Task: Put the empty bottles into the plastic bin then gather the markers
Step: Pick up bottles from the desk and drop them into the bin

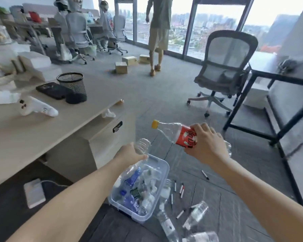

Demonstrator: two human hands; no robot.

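Several markers (181, 188) on grey carpet (164, 88), wooden desk (42, 130)

Bright daylight, soft wide-angle view.
Light floods from blown-out windows (217, 23); motion blur smears floor bottles (196, 215); edges bend, background desks hazy.

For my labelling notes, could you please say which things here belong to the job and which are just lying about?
Job: red-label bottle in right hand; clear bottle in left hand; plastic bin; floor bottles; markers.
Lying about: mesh basket, phone, white controller, office chair.
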